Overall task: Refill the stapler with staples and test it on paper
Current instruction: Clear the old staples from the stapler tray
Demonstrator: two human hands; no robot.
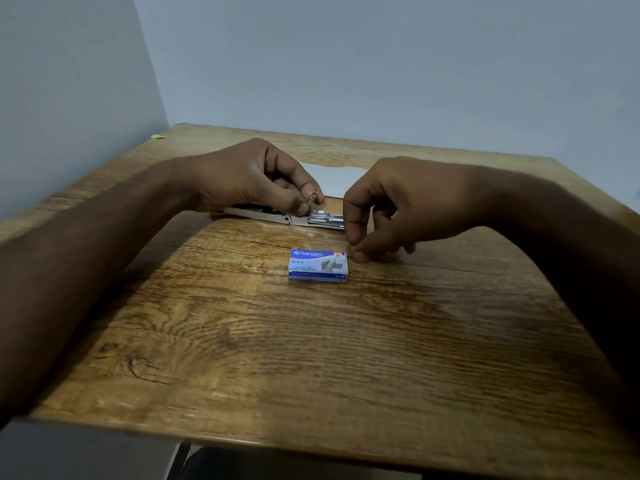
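Observation:
The stapler (294, 218) lies opened flat on the wooden table (311, 341), its metal channel facing up. My left hand (256, 178) hovers over it, pinching a short strip of staples (312, 197) between thumb and forefinger. A blue staple box (318, 265) sits closed in front of the stapler. My right hand (391, 206) is curled just right of the box, fingertips touching the table at the box's top right corner; I cannot tell whether it holds anything. A white sheet of paper (336, 178) lies behind both hands, partly hidden.
Grey walls close in at the back and left. A small yellow scrap (157, 136) lies at the table's far left corner. The near table edge runs across the bottom, with a dark chair frame (180, 459) below it.

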